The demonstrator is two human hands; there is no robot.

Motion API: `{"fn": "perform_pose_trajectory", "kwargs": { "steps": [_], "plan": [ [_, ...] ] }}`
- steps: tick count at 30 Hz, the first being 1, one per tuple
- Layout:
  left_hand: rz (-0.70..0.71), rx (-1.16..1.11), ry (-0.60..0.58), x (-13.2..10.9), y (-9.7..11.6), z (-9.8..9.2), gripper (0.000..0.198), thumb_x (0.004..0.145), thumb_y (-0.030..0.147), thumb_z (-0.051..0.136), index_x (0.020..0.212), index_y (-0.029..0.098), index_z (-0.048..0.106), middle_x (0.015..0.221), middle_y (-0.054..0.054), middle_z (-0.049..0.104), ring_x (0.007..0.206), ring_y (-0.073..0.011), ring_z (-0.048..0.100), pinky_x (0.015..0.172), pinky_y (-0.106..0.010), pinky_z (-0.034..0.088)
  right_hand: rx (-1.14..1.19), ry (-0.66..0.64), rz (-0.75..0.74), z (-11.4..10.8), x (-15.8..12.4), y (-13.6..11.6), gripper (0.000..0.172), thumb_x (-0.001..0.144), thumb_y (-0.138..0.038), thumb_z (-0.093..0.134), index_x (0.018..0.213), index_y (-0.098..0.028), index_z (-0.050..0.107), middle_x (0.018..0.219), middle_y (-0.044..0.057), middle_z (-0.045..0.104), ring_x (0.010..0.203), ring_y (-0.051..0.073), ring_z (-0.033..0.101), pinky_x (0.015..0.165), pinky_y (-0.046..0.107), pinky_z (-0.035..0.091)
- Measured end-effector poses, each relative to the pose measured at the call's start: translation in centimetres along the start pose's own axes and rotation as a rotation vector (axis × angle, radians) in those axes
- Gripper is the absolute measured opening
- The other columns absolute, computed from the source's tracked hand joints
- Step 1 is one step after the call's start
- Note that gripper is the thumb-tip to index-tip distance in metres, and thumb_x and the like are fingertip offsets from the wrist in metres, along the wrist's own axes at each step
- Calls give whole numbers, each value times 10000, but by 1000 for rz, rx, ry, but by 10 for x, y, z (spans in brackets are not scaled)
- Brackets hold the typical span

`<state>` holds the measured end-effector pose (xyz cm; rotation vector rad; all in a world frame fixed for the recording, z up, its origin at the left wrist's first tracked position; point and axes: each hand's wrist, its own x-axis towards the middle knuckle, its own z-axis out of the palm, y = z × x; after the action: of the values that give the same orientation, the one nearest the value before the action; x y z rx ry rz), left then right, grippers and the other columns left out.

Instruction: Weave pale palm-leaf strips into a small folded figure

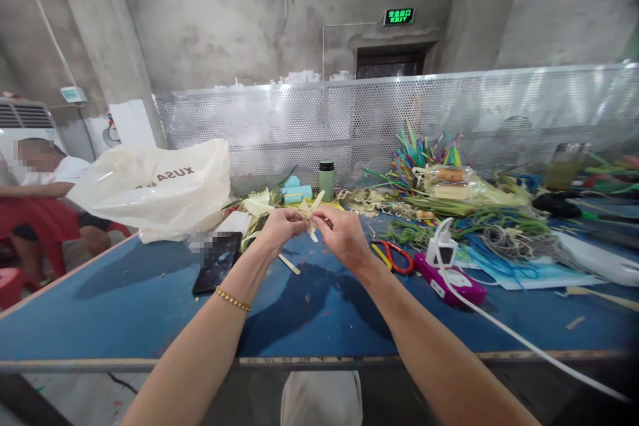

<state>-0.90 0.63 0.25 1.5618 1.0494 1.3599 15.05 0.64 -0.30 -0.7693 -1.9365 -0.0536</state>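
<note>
Above the middle of the blue table, my left hand and my right hand meet at the fingertips. Both pinch a small piece of pale yellow-green leaf strips, which look crossed or woven together, with ends sticking up and down. My fingers hide part of it. A loose pale strip lies on the table just below my left hand. More pale leaves are heaped behind my left wrist. Right of my right hand lie scissors with red handles.
A white plastic bag and a dark tablet are on the left. A green bottle stands behind my hands. At right are a purple power strip with a white cable, and heaped green strands. A person sits far left.
</note>
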Motion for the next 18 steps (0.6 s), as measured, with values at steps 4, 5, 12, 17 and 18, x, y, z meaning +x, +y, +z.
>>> {"fn": "perform_pose_trajectory", "kwargs": {
  "steps": [4, 5, 12, 17, 18],
  "plan": [
    [26, 42, -5, -1, 2, -1, 216, 591, 243, 735, 554, 139, 549, 494, 40, 481, 484, -69, 395, 510, -236, 281, -68, 25, -6, 1, 1, 4, 116, 851, -176, 557, 808, -185, 664, 809, 44, 682, 767, 161, 611, 721, 251, 418],
    [22, 43, -21, 0, 1, -2, 225, 591, 254, 739, 557, 139, 550, 495, 39, 484, 481, -69, 396, 509, -236, 281, -69, 42, 7, 1, 1, 5, 109, 847, -177, 565, 805, -185, 665, 811, 46, 678, 768, 161, 609, 723, 251, 420],
    [15, 60, -124, -3, 1, -3, 191, 598, 258, 746, 576, 134, 602, 490, 33, 502, 478, -73, 423, 505, -240, 289, -66, 14, 92, -1, 2, 7, 82, 830, -217, 607, 810, -207, 686, 837, 38, 672, 786, 163, 611, 736, 260, 431],
    [-7, 36, -191, -2, 0, -5, 171, 591, 255, 761, 639, 128, 657, 543, 21, 541, 505, -74, 438, 520, -241, 298, -89, 1, 140, -2, 2, 3, 72, 821, -230, 623, 813, -222, 695, 835, 24, 660, 789, 159, 607, 735, 264, 428],
    [-13, 31, -195, -2, -1, -6, 173, 590, 256, 764, 644, 127, 662, 551, 19, 545, 509, -73, 439, 522, -241, 298, -101, 3, 141, -3, 2, 2, 74, 821, -234, 623, 812, -225, 695, 839, 24, 654, 786, 158, 602, 726, 265, 425]
  ]
}}
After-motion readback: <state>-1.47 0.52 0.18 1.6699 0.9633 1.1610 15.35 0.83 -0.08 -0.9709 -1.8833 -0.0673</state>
